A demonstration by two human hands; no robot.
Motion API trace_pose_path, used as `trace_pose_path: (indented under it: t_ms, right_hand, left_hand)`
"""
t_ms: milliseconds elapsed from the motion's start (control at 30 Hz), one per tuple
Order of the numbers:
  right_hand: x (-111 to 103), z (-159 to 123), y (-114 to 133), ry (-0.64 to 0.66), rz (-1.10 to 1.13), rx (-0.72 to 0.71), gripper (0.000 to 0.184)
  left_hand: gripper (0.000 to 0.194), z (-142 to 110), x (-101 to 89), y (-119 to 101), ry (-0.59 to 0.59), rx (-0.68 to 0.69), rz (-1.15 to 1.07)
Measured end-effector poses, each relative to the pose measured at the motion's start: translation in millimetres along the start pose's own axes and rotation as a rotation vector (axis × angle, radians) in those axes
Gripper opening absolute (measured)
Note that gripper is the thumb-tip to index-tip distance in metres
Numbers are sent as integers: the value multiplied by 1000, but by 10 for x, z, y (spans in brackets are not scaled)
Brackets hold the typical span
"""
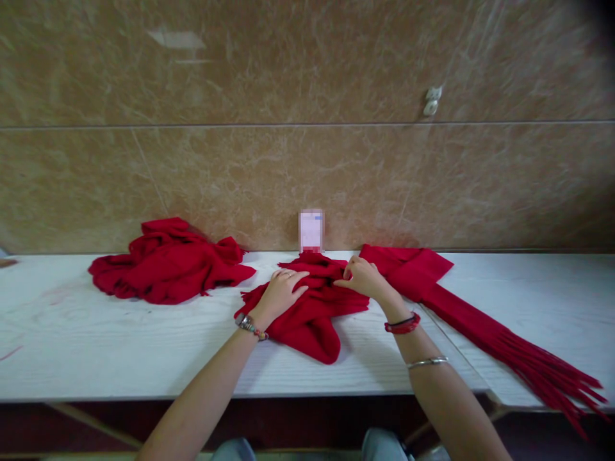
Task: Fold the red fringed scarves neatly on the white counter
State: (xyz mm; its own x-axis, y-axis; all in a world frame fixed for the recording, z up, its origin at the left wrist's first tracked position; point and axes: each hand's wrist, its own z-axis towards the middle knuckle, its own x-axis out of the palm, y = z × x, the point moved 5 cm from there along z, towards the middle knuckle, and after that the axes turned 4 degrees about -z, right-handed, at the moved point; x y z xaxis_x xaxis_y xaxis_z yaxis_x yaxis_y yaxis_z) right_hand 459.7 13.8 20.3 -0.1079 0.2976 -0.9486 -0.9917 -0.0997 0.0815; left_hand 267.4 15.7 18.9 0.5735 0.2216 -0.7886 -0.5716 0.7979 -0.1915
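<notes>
A crumpled red scarf (314,320) lies on the white table in front of me, with a short fringe showing at its edges. My left hand (284,291) rests on its left part, fingers and thumb apart. Over the scarf's right side is my right hand (366,280), its fingers bent and the thumb held away from them; no cloth shows pinched between them. A second red scarf (163,266) is heaped to the left. To the right, another red scarf (471,314) is folded over at the top, its long fringe hanging past the front edge.
The white table (72,349) runs along a brown marbled wall (230,179). A blurred pale card (311,229) leans upright against the wall behind the middle scarf. A small white wall hook (432,101) is higher up. A seam crosses the tabletop on the right.
</notes>
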Motion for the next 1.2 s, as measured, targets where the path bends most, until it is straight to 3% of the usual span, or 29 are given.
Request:
trace_pose_path:
  t_ms: [67,133,200,300,367,400,467,533,567,600,667,733,833,933,1033,1200]
  right_hand:
    - [11,11,8,-5,25,-13,16]
    - [-55,34,11,-118,116,-28,8]
    - [-190,45,-32,-338,238,-8,7]
    - [-361,10,-209,-681,361,129,8]
    - [-362,-2,-342,-754,373,238,11]
    - [-327,7,-393,-723,355,275,12]
    - [-201,53,-447,-544,286,281,13]
    - [-40,99,-423,-294,220,189,10]
    - [28,110,-387,-189,199,123,6]
    - [75,114,-339,-120,191,53,5]
    - [91,117,-228,-111,209,-62,12]
    - [54,123,-129,-211,255,-97,17]
    - [45,132,-33,-333,311,-20,24]
    - [80,127,20,-387,300,81,20]
    - [85,122,55,-423,316,93,16]
    - [24,112,37,-507,413,72,14]
  left_hand:
    - [17,2,-11,15,-11,-20,-20]
    - [15,12,-131,58,-111,-52,-68]
    - [16,4,-342,174,-301,-145,-102]
    - [18,-104,-692,457,-670,-392,-81]
    - [18,-174,-793,615,-773,-515,-56]
    - [17,-173,-773,674,-712,-551,-55]
    - [18,-122,-582,745,-377,-578,-90]
    - [30,-98,-326,724,-22,-537,-134]
    - [38,-92,-239,689,69,-495,-144]
    - [45,-79,-194,646,85,-441,-141]
    - [47,-40,-190,546,-16,-324,-124]
    - [38,-8,-192,454,-120,-235,-124]
    - [34,17,-88,370,-129,-167,-122]
    - [37,14,77,379,-47,-182,-121]
    - [37,8,153,422,0,-226,-181]
    - [28,13,17,477,-80,-370,-257]
